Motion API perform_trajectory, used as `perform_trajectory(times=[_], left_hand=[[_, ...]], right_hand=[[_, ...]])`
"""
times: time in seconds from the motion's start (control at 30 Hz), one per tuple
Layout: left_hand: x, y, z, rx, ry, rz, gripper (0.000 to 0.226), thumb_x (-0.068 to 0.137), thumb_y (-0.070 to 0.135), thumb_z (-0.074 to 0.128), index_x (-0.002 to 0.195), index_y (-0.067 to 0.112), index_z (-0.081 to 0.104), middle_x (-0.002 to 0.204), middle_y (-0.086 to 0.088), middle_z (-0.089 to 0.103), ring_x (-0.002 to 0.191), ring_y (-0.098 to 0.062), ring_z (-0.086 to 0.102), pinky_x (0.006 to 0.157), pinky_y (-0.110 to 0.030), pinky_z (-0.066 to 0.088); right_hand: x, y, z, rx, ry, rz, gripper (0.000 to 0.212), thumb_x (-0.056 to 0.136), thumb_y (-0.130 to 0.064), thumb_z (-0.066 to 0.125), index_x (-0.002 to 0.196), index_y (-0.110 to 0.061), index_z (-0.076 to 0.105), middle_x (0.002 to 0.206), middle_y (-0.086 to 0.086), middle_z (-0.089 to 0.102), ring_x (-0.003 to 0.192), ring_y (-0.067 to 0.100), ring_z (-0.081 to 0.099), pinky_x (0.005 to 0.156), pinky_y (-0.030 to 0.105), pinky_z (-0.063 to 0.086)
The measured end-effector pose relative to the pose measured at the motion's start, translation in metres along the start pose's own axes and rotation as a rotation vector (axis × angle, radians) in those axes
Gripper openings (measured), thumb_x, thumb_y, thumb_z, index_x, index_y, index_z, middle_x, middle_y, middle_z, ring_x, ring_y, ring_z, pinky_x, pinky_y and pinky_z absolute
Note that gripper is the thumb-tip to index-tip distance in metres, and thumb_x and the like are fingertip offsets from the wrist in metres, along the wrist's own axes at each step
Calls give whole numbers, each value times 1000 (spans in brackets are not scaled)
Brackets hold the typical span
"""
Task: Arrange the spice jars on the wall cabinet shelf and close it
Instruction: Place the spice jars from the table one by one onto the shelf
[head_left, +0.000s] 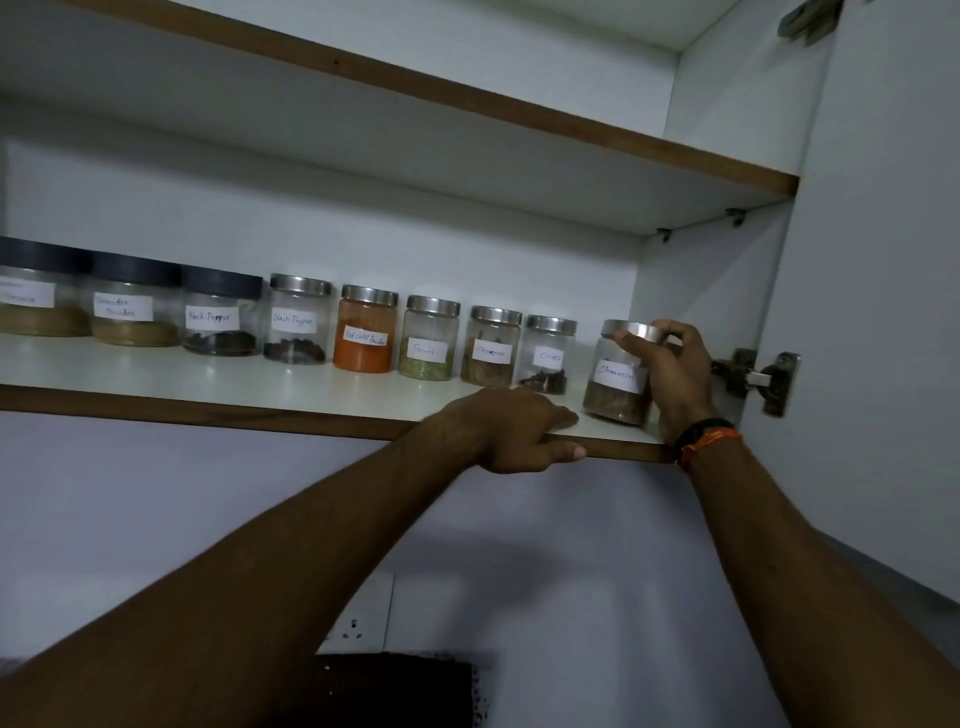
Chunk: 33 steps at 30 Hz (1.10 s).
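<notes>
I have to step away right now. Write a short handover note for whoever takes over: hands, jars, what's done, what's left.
Right hand: grips the cinnamon jar by its lid and side, at the right end of the shelf, nearer the front edge than the rest.
Left hand: grips the shelf's front edge, holds no jar.
Done: eight other jars stand upright in a row along the shelf.
Left: push the cinnamon jar back into line beside the cloves jar, let go, then close the cabinet door, which is open at the right.
</notes>
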<state>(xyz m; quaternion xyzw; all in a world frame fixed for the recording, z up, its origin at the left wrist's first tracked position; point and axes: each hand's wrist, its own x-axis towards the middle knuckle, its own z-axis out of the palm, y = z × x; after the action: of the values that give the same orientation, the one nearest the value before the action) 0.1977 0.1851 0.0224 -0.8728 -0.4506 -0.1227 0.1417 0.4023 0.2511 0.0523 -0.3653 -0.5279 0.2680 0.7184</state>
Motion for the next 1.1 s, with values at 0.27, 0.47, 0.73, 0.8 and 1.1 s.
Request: perform_trajectory(times=[0.27,0.47,0.73,0.8,1.1], left_hand=[[-1,2,-2,23,2,16,63,102,57,35,151,19,40,140,-6,59,124,-23,56,103,-44,47],[-3,4,-5,36,-4,23,60,103,55,34,150,18,41,133,-7,63,116,-22,59,99,-41,48],[-4,6,-7,28,-32,11,61,103,54,34,152,18,39,141,-8,58,124,-23,56,105,-45,46],[-4,7,-7,22,-36,10,61,103,54,34,152,18,38,143,-8,56,126,-23,55,106,-45,45],[-6,10,-11,22,-61,-1,62,104,54,34,153,17,37,146,-9,54,128,-24,53,108,-46,44]], right_hand=[[35,18,8,-194,-29,6,48,83,-23,80,126,-20,58,131,3,60,117,25,58,95,39,54],[56,22,13,-315,-99,24,47,88,-22,76,129,-14,54,135,12,58,119,32,60,99,44,53],[67,26,19,-433,-128,-13,47,90,-25,74,130,-10,55,129,15,62,115,33,63,102,48,52],[69,28,19,-437,-128,-13,45,90,-26,73,129,-11,56,129,14,63,115,32,64,102,48,52],[74,39,25,-425,-104,-13,51,90,-29,74,136,-15,55,138,12,59,121,33,61,106,48,50]])
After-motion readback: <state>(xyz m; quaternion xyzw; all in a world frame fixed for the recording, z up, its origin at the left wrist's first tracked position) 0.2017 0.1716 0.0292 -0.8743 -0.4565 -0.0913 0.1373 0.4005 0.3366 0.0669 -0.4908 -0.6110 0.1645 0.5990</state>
